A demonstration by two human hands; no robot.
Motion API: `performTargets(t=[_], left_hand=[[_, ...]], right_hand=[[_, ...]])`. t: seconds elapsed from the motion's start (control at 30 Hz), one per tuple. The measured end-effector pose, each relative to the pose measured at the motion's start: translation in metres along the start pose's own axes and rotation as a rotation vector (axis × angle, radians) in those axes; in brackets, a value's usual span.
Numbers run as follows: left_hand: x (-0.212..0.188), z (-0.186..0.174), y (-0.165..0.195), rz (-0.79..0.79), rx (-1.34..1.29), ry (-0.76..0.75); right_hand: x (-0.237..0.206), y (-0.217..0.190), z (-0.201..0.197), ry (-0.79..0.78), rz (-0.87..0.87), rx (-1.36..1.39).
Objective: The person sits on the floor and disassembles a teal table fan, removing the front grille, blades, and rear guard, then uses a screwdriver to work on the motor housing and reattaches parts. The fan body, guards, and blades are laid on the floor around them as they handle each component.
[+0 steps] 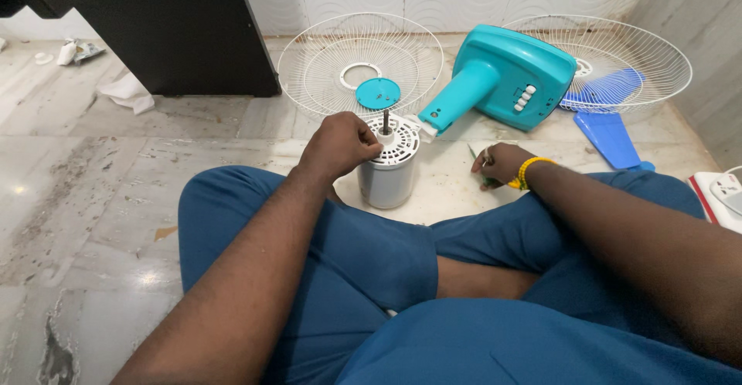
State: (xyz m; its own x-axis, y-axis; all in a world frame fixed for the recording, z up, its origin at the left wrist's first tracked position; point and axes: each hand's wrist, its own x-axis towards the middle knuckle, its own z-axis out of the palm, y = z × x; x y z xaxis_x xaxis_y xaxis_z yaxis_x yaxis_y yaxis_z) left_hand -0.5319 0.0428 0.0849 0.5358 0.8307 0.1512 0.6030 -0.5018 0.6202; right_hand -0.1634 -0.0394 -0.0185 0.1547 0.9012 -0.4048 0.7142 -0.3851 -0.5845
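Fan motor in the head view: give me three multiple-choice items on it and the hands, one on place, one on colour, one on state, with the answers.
1. Where does the fan motor stand?
A. On the floor in front of the crossed legs
B. On the teal fan base
C. Inside a wire guard

2. What colour is the round cap lying on the wire fan guard?
A. Red
B. Teal
C. Black

3. How is the left hand?
A. Flat on the floor, away from the motor
B. Closed on top of the motor, beside the shaft
C. Raised in the air, holding a fan blade

Answers:
1 A: the motor stands upright on the tile, just past the knees.
2 B: the cap matches the teal fan base.
3 B: the fingers curl on the motor's top; the right hand rests on the floor.
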Motion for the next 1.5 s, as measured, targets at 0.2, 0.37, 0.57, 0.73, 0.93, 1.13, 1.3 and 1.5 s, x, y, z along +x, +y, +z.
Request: performTargets(t=[0.2,0.37,0.57,0.73,0.93,1.13,1.3,1.5], left_hand=[[-0.005,0.0,0.007,-0.096,0.037,-0.046],[-0.006,0.006,0.007,-0.009,0.103,0.047],[-0.004,0.01,0.005,-0.014,0.176,0.025],[-0.004,0.008,-0.001,0.034,0.081,0.033],[-0.004,0.006,-0.003,0.008,-0.017,0.022],[-0.001,0.011,-0.004,-0.027,0.032,0.048],[0.004,0.018,-0.006,0.014,0.098,0.123],[0.005,0.021,-0.005,0.027,0.102,0.19]], right_hand=[[-0.006,-0.009,0.003,-0.018,0.046,-0.181],[-0.001,-0.007,0.004,-0.081,0.053,-0.223],[0.002,-0.003,0.005,-0.13,0.055,-0.242],[0.003,-0.004,0.006,-0.151,0.096,-0.265],[0.002,-0.003,0.006,-0.159,0.086,-0.261],[0.003,-0.003,0.005,-0.169,0.096,-0.256],[0.001,-0.002,0.005,-0.185,0.075,-0.227],[0.0,-0.004,0.006,-0.191,0.083,-0.217]])
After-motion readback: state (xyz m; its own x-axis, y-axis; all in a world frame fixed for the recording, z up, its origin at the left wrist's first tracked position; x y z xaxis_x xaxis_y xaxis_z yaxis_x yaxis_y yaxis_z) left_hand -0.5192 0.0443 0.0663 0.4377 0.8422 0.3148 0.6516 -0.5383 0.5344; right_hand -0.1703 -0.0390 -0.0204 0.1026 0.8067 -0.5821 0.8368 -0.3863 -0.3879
